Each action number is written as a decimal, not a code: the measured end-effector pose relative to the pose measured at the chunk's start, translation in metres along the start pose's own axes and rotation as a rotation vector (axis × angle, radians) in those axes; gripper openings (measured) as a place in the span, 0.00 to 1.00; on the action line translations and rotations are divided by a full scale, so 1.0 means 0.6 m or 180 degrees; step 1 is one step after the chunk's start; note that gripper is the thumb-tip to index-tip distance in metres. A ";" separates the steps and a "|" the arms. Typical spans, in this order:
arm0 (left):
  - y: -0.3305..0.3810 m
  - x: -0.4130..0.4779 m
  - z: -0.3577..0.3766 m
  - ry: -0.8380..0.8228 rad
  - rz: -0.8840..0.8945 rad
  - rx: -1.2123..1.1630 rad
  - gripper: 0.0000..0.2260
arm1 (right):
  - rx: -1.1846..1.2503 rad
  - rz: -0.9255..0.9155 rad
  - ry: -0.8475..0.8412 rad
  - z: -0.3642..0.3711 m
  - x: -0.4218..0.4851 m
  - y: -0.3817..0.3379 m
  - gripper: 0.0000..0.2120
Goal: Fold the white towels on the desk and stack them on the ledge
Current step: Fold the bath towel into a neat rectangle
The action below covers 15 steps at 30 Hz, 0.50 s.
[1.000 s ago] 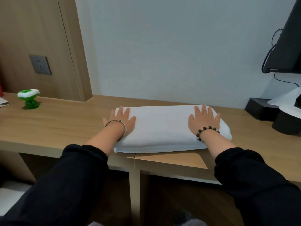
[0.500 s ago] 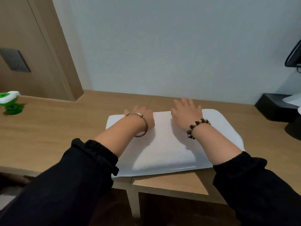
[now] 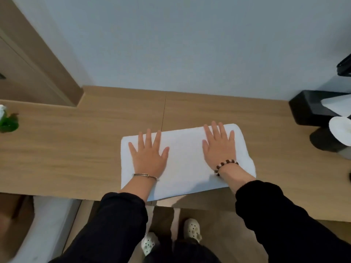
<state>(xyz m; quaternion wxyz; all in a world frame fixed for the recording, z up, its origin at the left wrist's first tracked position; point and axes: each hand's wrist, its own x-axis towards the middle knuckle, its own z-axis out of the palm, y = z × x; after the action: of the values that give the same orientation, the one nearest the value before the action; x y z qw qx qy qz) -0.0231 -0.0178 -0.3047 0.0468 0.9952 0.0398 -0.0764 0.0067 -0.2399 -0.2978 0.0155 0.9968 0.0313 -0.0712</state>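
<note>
A green object [image 3: 8, 122] sits cut off at the left edge, too blurred to name. The folded towel [image 3: 185, 162] lies on the desk [image 3: 76, 141] near its front edge. The left hand [image 3: 149, 155] and right hand [image 3: 219, 147] press flat on it, fingers spread, grasping nothing. A black box [image 3: 311, 109] is cropped at the right.

One folded white towel [image 3: 185, 158] on the wooden desk [image 3: 76, 149].
We see it lying flat as a thick, smooth rectangle just right of the frame's centre, its long side across, its right end skewed slightly upward and its near corner reaching the desk's front edge.
</note>
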 end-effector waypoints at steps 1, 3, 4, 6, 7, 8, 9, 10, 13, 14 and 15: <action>-0.012 -0.003 0.004 0.0044 -0.0078 0.0004 0.28 | -0.0068 0.0119 0.0046 0.005 -0.003 0.017 0.27; -0.027 -0.012 0.011 0.0121 -0.0142 0.0045 0.28 | -0.0075 0.0366 0.0079 0.011 -0.012 0.040 0.27; -0.031 -0.015 0.012 0.0165 -0.0151 0.0034 0.28 | -0.0005 0.0505 0.0106 0.013 -0.015 0.046 0.27; -0.032 -0.018 0.011 0.0250 -0.0138 -0.0090 0.27 | 0.0231 0.0758 0.0141 0.014 -0.016 0.051 0.27; -0.031 -0.018 0.011 0.0288 -0.0125 -0.0148 0.26 | 0.0404 0.0844 0.0180 0.013 -0.016 0.052 0.27; -0.031 -0.016 0.011 0.0324 -0.0118 -0.0168 0.26 | 0.0586 0.0907 0.0247 0.014 -0.015 0.052 0.27; -0.032 -0.014 0.011 0.0339 -0.0117 -0.0166 0.25 | 0.0753 0.0954 0.0322 0.014 -0.013 0.051 0.27; -0.033 -0.014 0.010 0.0341 -0.0114 -0.0162 0.25 | 0.0889 0.0972 0.0401 0.014 -0.011 0.050 0.26; -0.030 -0.016 0.004 0.0333 -0.0066 -0.0128 0.25 | 0.0929 0.0966 0.0616 0.012 -0.006 0.047 0.26; -0.029 -0.018 0.001 0.0302 -0.0064 -0.0103 0.25 | 0.0803 0.0997 0.0596 0.012 -0.007 0.045 0.26; -0.029 -0.018 -0.003 0.0261 -0.0035 -0.0064 0.25 | 0.0642 0.1029 0.0536 0.010 -0.008 0.044 0.26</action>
<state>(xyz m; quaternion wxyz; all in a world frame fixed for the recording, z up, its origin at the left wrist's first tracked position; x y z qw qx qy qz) -0.0348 -0.0013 -0.3030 0.0547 0.9967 0.0479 -0.0355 0.0029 -0.2668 -0.3023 -0.0758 0.9878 -0.1352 0.0130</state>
